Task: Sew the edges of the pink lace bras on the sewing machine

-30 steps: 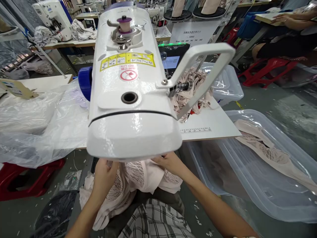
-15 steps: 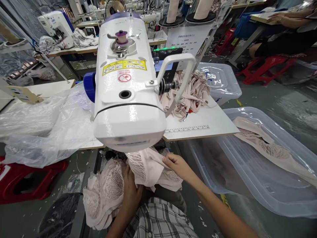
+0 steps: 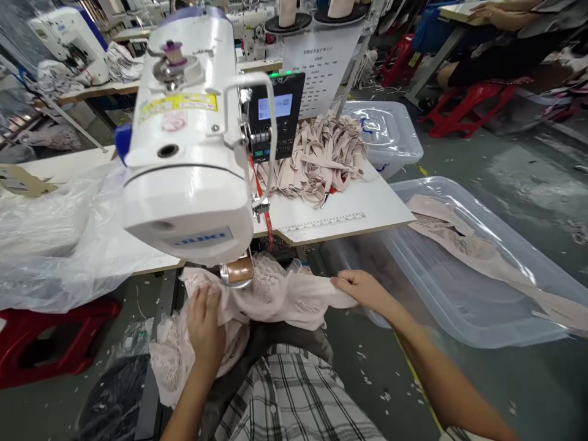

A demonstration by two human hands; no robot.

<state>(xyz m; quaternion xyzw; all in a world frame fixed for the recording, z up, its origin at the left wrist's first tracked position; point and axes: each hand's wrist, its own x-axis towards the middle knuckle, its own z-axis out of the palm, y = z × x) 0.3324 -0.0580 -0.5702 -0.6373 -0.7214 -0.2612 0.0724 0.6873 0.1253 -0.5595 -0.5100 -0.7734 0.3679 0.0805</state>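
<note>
A pale pink lace bra (image 3: 294, 300) is stretched below the head of a white sewing machine (image 3: 184, 196). Its right end is pinched in my right hand (image 3: 361, 289), thumb against fingers. My left hand (image 3: 205, 324) lies over the bra's left part with the fingers close together, beside the metal part under the machine head. More pink lace pieces (image 3: 168, 361) are bunched beneath my left hand, over my lap. Where the bra passes behind the machine head, part of it is hidden.
Pink straps (image 3: 321, 156) are heaped on the white table (image 3: 340, 223) beside a control screen (image 3: 275, 113). A clear plastic bin (image 3: 463, 306) with a pink garment stands at the right. Plastic bags (image 3: 50, 220) cover the left table. A red stool (image 3: 59, 343) is below. Another person sits at the upper right.
My right hand has moved right and slightly up, pulling the bra out straighter. My left hand has risen leftward onto the bra's left part. The view has shifted, showing the screen more fully.
</note>
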